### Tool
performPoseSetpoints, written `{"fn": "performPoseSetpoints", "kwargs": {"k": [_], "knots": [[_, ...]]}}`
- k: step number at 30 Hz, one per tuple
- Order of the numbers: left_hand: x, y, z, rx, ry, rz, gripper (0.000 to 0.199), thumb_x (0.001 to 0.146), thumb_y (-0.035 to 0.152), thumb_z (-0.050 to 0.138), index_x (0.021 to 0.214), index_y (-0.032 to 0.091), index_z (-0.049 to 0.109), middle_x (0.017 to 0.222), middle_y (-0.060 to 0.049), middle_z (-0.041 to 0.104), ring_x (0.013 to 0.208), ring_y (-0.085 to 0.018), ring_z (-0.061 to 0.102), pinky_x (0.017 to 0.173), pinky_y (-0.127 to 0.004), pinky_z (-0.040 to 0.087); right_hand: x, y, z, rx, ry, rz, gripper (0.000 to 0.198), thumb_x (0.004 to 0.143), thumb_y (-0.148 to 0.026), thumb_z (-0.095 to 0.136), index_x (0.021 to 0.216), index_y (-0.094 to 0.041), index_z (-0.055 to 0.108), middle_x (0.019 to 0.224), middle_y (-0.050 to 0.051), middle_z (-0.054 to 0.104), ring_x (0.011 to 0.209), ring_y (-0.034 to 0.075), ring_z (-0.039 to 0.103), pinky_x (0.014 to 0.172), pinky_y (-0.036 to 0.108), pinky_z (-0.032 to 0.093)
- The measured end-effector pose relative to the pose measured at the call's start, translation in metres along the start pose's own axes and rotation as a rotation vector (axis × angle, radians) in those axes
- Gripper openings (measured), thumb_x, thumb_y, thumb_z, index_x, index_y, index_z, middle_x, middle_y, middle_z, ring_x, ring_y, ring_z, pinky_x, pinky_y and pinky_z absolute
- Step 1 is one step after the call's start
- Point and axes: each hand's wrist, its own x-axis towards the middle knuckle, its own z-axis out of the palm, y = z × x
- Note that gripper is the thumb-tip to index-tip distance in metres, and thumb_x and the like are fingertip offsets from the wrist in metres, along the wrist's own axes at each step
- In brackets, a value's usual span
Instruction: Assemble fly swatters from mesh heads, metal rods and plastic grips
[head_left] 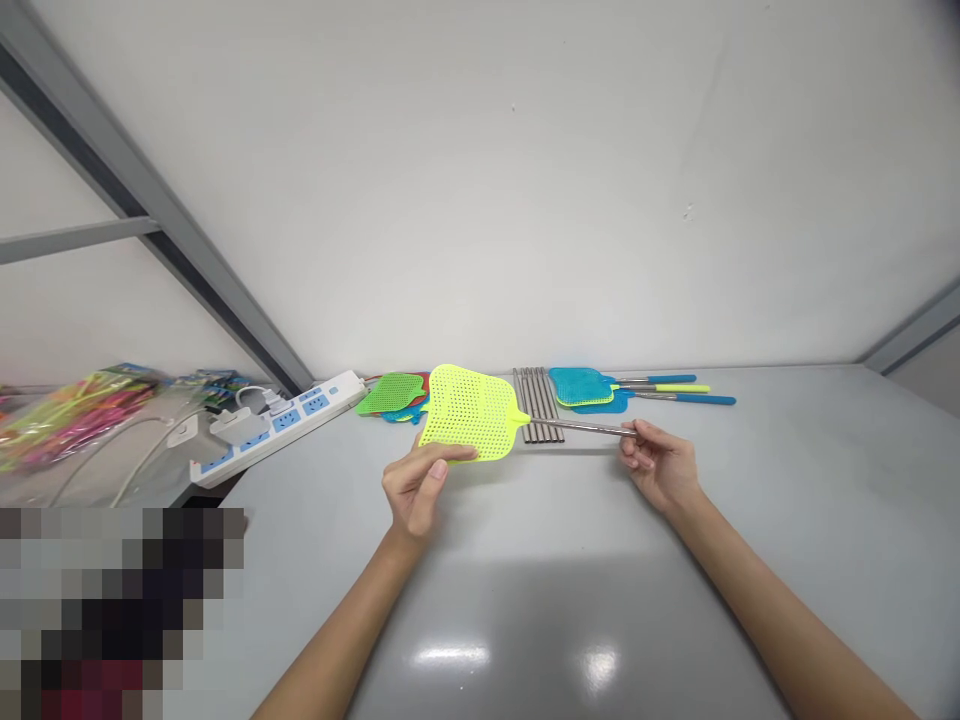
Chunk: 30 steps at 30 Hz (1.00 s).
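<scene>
A bright yellow perforated fly swatter head (476,410) is held above the table, with my left hand (418,488) closed on its lower left edge. From its neck a thin metal rod (581,427) runs to the right. My right hand (661,462) pinches the far end of that rod, where no coloured grip shows. Behind the rod lie several loose metal rods (540,400) side by side. Right of them rest fly swatters with blue and yellow heads (581,385) and long handles. Loose swatter heads, the top one green (391,393), are stacked to the left, partly hidden.
A white power strip (281,425) with plugs and cables lies at the left. Beyond it are clear plastic bags (90,410) with colourful contents. A grey metal frame (172,240) slants down at the left. The grey table (810,470) meets a white wall (525,200).
</scene>
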Motion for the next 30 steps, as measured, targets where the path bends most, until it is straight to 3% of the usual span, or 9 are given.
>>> {"fn": "performPoseSetpoints", "kwargs": {"k": [9, 18, 25, 30], "knots": [[0.0037, -0.0019, -0.0026, 0.014, 0.09, 0.034, 0.025, 0.072, 0.025, 0.043, 0.073, 0.019, 0.067, 0.068, -0.004, 0.066, 0.065, -0.019, 0.061, 0.059, -0.032, 0.045, 0.0022, 0.0005, -0.0004, -0.122, -0.108, -0.031, 0.014, 0.069, -0.027, 0.058, 0.069, -0.014, 0.063, 0.044, -0.001, 0.055, 0.026, 0.0, 0.024, 0.032, 0.017, 0.032], [0.0016, -0.0018, -0.003, 0.056, 0.057, 0.07, 0.023, 0.072, 0.025, 0.044, 0.076, 0.02, 0.067, 0.07, -0.003, 0.066, 0.066, -0.019, 0.059, 0.059, -0.031, 0.044, 0.0038, 0.0013, 0.0001, -0.165, -0.088, -0.028, 0.019, 0.066, -0.032, 0.062, 0.067, -0.013, 0.062, 0.041, -0.002, 0.053, 0.025, 0.001, 0.026, 0.032, 0.016, 0.034], [0.0024, -0.0021, -0.0029, 0.071, 0.117, 0.079, 0.023, 0.07, 0.027, 0.044, 0.073, 0.02, 0.066, 0.067, -0.003, 0.065, 0.062, -0.018, 0.059, 0.055, -0.03, 0.043, 0.0043, 0.0022, 0.0016, -0.215, -0.074, -0.015, 0.024, 0.065, -0.036, 0.062, 0.067, -0.012, 0.06, 0.036, -0.004, 0.048, 0.025, 0.001, 0.026, 0.033, 0.016, 0.033], [0.0029, -0.0019, -0.0019, 0.065, 0.141, 0.109, 0.022, 0.07, 0.025, 0.045, 0.073, 0.021, 0.066, 0.066, -0.002, 0.065, 0.06, -0.017, 0.058, 0.054, -0.029, 0.041, 0.0047, 0.0046, 0.0009, -0.288, -0.054, -0.016, 0.029, 0.065, -0.04, 0.062, 0.055, -0.014, 0.054, 0.031, -0.005, 0.044, 0.025, 0.002, 0.025, 0.034, 0.018, 0.035]]}}
